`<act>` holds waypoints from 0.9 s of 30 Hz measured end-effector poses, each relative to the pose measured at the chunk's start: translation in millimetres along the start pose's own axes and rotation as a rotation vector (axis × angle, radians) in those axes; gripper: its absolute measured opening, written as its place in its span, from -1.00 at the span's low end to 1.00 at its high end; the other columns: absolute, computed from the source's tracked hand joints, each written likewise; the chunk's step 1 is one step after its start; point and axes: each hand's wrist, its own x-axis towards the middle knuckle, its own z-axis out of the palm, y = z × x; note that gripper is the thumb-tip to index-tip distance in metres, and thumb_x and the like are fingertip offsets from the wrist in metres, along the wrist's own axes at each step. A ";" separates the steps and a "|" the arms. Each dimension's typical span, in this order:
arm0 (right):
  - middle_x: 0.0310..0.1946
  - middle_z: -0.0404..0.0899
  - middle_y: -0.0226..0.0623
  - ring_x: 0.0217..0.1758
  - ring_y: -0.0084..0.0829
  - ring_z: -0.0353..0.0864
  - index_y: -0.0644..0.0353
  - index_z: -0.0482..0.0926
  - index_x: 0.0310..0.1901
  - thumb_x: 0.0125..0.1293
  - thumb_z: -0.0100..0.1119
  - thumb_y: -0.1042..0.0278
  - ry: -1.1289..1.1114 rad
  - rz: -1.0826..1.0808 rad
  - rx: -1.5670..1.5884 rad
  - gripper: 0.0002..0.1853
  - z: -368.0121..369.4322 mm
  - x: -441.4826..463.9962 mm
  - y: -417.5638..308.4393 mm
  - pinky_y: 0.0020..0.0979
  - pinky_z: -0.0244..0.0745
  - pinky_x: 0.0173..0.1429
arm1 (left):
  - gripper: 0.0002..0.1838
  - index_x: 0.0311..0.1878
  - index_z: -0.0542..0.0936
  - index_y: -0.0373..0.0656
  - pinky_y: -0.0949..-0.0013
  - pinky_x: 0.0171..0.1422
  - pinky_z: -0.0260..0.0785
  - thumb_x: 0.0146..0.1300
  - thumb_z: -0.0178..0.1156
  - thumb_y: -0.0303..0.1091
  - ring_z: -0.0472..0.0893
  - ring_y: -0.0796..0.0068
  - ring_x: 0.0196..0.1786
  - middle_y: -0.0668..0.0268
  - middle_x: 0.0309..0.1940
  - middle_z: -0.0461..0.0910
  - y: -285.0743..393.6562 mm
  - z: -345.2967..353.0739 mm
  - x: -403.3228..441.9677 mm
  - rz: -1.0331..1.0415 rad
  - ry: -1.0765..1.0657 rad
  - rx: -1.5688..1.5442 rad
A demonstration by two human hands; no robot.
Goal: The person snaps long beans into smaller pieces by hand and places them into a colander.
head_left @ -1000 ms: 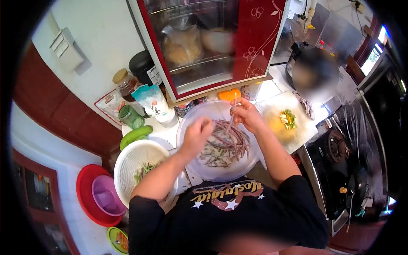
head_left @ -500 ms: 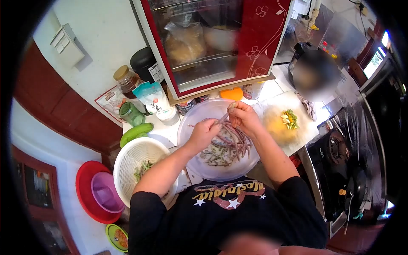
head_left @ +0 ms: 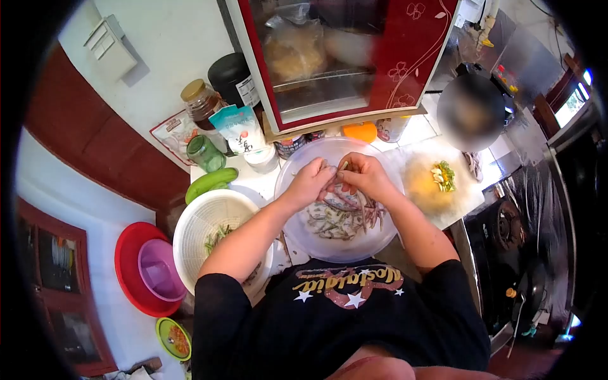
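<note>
Both hands are over a translucent plastic basin (head_left: 385,240), close together near its far side. My left hand (head_left: 310,183) is closed around a long purplish string bean, mostly hidden by the fingers. Thumb and fingers of my right hand (head_left: 367,177) pinch the bean near its end, with a greenish tip showing. Below them, more long purple string beans (head_left: 372,214) lie in the basin's right part. Short broken bean pieces (head_left: 326,223) cover its bottom. Left of the basin, a white colander (head_left: 189,221) holds green bean pieces (head_left: 217,237), partly behind my left forearm.
A cutting board (head_left: 411,212) with chopped greens and garlic (head_left: 443,176) lies to the right, near a stove (head_left: 503,228). Behind stand a red cabinet (head_left: 411,57), jars and a green gourd (head_left: 210,183). A red basin (head_left: 130,285) sits lower left.
My right hand has come down and toward my left, so the fingertips now nearly meet over the bean. The whole view has shifted slightly.
</note>
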 end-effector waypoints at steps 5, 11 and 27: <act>-0.64 0.44 -0.36 -0.59 -0.62 0.45 0.29 0.48 -0.35 0.16 0.08 0.38 -0.140 -0.086 -0.647 -0.86 -6.3 -5.7 -13.3 -0.52 0.36 -0.49 | -0.78 -0.29 0.38 -0.23 0.31 -0.40 0.34 0.23 0.01 -0.24 0.53 0.38 -0.49 0.16 -0.55 0.49 -15.8 -13.7 2.1 0.134 0.040 0.485; -0.64 0.46 -0.29 -0.60 -0.54 0.46 0.31 0.49 -0.35 0.21 -0.03 0.39 -0.360 0.079 -0.610 -0.84 -3.3 2.4 -19.4 -0.47 0.38 -0.46 | -0.77 -0.24 0.50 -0.19 0.30 -0.28 0.34 0.17 0.07 -0.22 0.54 0.16 -0.38 0.13 -0.46 0.54 -6.9 -15.4 -6.4 0.297 -0.040 0.866; -0.55 0.54 -0.23 -0.52 -0.37 0.55 0.26 0.52 -0.33 0.12 0.02 0.35 -0.448 -0.024 -0.591 -0.83 15.0 13.9 40.0 -0.37 0.44 -0.41 | -0.77 -0.25 0.51 -0.18 0.49 -0.42 0.29 0.18 0.09 -0.21 0.43 0.62 -0.54 0.30 -0.63 0.42 -5.8 -107.7 -80.2 0.206 0.646 0.429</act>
